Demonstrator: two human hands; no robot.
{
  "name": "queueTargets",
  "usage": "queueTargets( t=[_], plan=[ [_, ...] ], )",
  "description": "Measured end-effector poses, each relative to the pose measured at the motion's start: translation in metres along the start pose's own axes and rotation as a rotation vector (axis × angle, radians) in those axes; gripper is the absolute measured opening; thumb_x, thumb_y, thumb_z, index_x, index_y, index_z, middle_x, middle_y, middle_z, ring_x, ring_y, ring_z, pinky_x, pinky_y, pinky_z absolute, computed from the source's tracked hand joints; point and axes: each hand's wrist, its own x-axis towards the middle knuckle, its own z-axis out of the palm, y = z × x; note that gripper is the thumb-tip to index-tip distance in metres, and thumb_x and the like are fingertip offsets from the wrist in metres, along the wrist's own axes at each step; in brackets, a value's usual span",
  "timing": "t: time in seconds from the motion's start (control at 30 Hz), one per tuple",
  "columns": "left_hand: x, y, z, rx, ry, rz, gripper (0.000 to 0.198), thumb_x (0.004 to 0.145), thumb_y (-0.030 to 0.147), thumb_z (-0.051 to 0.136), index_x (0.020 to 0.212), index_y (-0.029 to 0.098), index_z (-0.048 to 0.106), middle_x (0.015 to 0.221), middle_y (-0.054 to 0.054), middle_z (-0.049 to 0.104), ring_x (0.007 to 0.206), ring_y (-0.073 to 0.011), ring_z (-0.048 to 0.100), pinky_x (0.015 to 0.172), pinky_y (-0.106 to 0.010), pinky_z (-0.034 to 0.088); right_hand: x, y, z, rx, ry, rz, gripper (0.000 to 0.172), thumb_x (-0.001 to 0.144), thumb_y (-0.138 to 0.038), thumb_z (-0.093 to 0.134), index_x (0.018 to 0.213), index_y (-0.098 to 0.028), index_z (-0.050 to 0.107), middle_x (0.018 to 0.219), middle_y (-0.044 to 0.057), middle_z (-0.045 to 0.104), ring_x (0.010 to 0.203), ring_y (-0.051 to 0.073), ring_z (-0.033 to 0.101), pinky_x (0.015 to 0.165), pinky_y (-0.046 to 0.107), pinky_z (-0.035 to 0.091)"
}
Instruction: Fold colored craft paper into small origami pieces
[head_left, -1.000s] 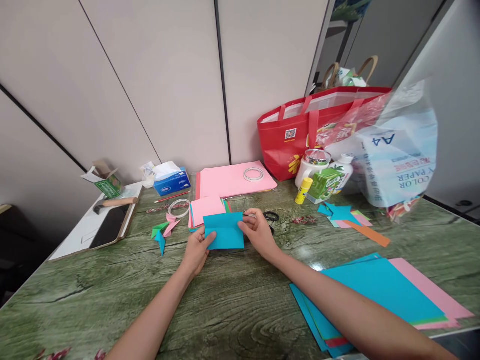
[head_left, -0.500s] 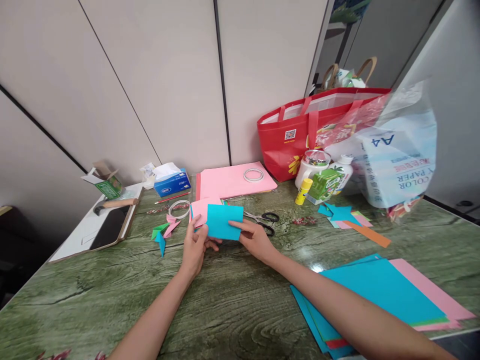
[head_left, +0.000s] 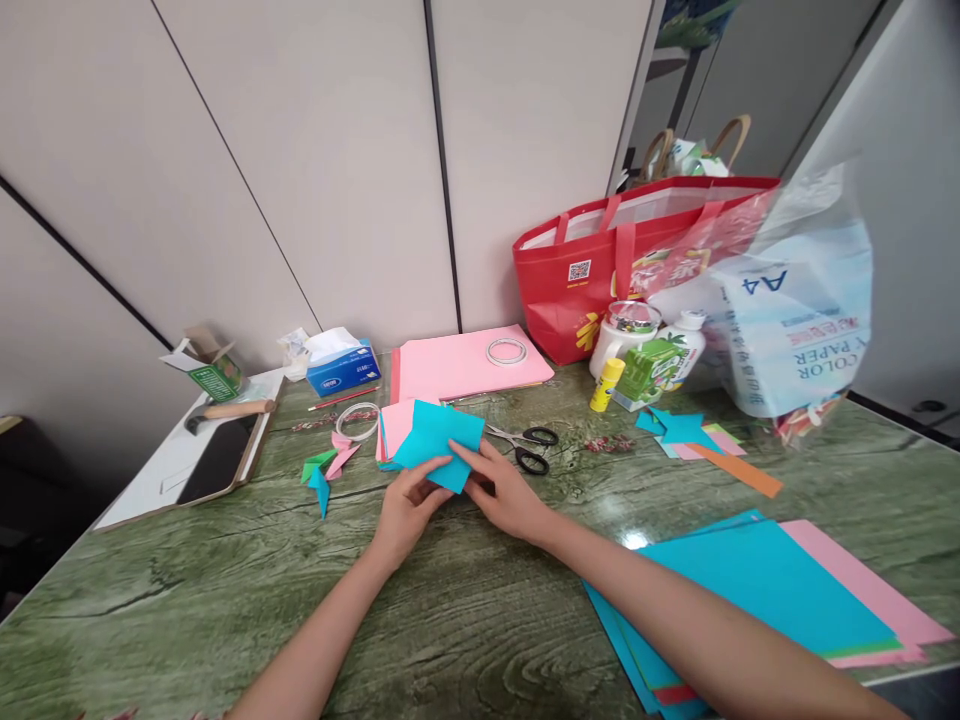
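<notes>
blue paper piece (head_left: 439, 443), tilted on a corner, just above the green counter (head_left: 450, 620).
left hand (head_left: 409, 510) and right hand (head_left: 506, 495) each pinch its lower edge, likely to keep it taut and clear of clutter; pink sheets (head_left: 396, 420) lie behind, scissors (head_left: 525, 448) just right.

"A4" and "COLOR PAPER" (upside down) on paper pack (head_left: 795, 320), QR code on red bag (head_left: 580, 270)
</notes>
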Motion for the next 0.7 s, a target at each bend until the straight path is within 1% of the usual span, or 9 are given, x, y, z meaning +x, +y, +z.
queueTargets(
  t=[0.07, 0.13, 0.23, 0.3, 0.37, 0.5, 0.6, 0.7],
  plan=[
    [0.0002, 0.0021, -0.0007, -0.009, 0.001, -0.019, 0.031, 0.055, 0.023, 0.072, 0.086, 0.022, 0.071, 0.094, -0.005, 0.068, 0.086, -0.0236, 0.061, 0.081, -0.036, 0.047, -0.0004, 0.0006, 0.0000, 0.016, -0.009, 0.009, 0.052, 0.079, -0.012, 0.045, 0.128, -0.029, 0.040, 0.131, 0.007, 0.037, 0.115, 0.022, 0.043, 0.093, 0.038, 0.040],
    [-0.0001, 0.0045, -0.0010, -0.011, -0.009, -0.042, 0.030, 0.055, 0.023, 0.071, 0.085, 0.022, 0.071, 0.092, -0.005, 0.070, 0.087, -0.0255, 0.060, 0.081, -0.037, 0.047, -0.0002, 0.0007, -0.0005, 0.038, -0.007, 0.039, 0.050, 0.077, -0.014, 0.048, 0.125, -0.029, 0.044, 0.129, 0.007, 0.039, 0.113, 0.023, 0.045, 0.093, 0.039, 0.040],
    [-0.0010, 0.0077, -0.0012, 0.007, -0.026, -0.071, 0.031, 0.053, 0.023, 0.073, 0.083, 0.021, 0.072, 0.085, -0.004, 0.071, 0.080, -0.0257, 0.061, 0.075, -0.036, 0.049, 0.0003, 0.0010, -0.0013, 0.077, -0.005, 0.086, 0.049, 0.075, -0.018, 0.054, 0.122, -0.027, 0.048, 0.128, 0.008, 0.040, 0.110, 0.024, 0.047, 0.090, 0.038, 0.043],
    [-0.0015, 0.0086, -0.0013, 0.041, -0.038, -0.068, 0.030, 0.050, 0.022, 0.074, 0.080, 0.022, 0.073, 0.081, -0.004, 0.071, 0.076, -0.0247, 0.061, 0.072, -0.035, 0.049, 0.0003, 0.0023, -0.0012, 0.104, -0.006, 0.106, 0.050, 0.074, -0.020, 0.056, 0.123, -0.026, 0.047, 0.129, 0.009, 0.039, 0.110, 0.024, 0.048, 0.087, 0.037, 0.045],
    [-0.0016, 0.0082, -0.0014, 0.078, -0.050, -0.041, 0.028, 0.049, 0.021, 0.075, 0.077, 0.022, 0.073, 0.079, -0.003, 0.070, 0.076, -0.0239, 0.060, 0.073, -0.033, 0.048, -0.0005, 0.0044, -0.0008, 0.118, -0.013, 0.117, 0.051, 0.073, -0.023, 0.058, 0.124, -0.026, 0.046, 0.129, 0.009, 0.039, 0.109, 0.025, 0.048, 0.086, 0.037, 0.045],
    [-0.0013, 0.0056, -0.0022, 0.105, -0.072, 0.002, 0.025, 0.054, 0.022, 0.072, 0.079, 0.025, 0.073, 0.084, -0.003, 0.070, 0.079, -0.0240, 0.059, 0.078, -0.034, 0.046, -0.0028, 0.0067, -0.0014, 0.116, -0.048, 0.139, 0.059, 0.071, -0.027, 0.062, 0.127, -0.030, 0.041, 0.127, 0.008, 0.041, 0.106, 0.025, 0.048, 0.086, 0.037, 0.045],
    [-0.0005, 0.0042, -0.0032, 0.131, -0.076, 0.027, 0.020, 0.059, 0.025, 0.069, 0.078, 0.026, 0.073, 0.084, -0.003, 0.071, 0.077, -0.0242, 0.059, 0.076, -0.034, 0.045, -0.0034, 0.0046, -0.0029, 0.127, -0.071, 0.163, 0.062, 0.070, -0.025, 0.063, 0.127, -0.031, 0.040, 0.125, 0.007, 0.042, 0.095, 0.021, 0.054, 0.083, 0.035, 0.046],
    [0.0009, 0.0026, -0.0047, 0.235, -0.023, 0.062, 0.014, 0.063, 0.028, 0.066, 0.074, 0.026, 0.074, 0.071, -0.003, 0.071, 0.067, -0.0223, 0.058, 0.070, -0.033, 0.046, -0.0019, 0.0020, -0.0033, 0.152, -0.073, 0.198, 0.061, 0.070, -0.026, 0.063, 0.127, -0.030, 0.041, 0.117, 0.007, 0.049, 0.076, 0.016, 0.058, 0.076, 0.034, 0.049]
  ],
)
